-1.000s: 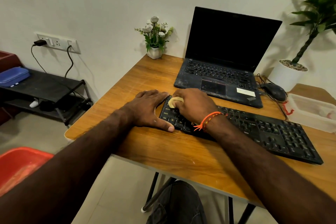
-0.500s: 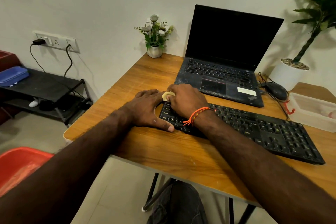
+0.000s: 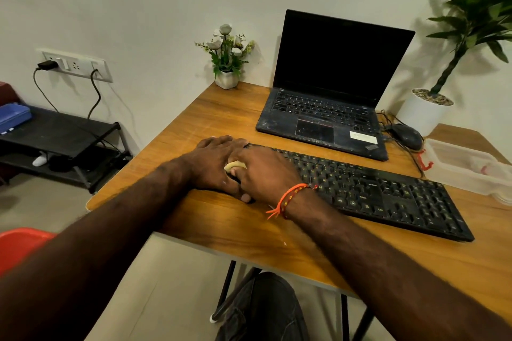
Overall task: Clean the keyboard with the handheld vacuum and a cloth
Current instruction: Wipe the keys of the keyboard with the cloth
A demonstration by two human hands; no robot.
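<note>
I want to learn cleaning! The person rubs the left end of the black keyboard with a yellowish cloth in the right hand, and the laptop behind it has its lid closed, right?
Almost. The black laptop is open, its dark screen upright, as the head view shows. The rest holds: the right hand grips the yellowish cloth at the left end of the black keyboard.

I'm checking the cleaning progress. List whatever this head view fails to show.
- Handheld vacuum: nowhere in the head view.
- Small yellowish cloth: mostly buried under the right hand.
- Black desktop keyboard: left end covered by both hands; left hand rests there.
- Key dust: too small to see.
</note>
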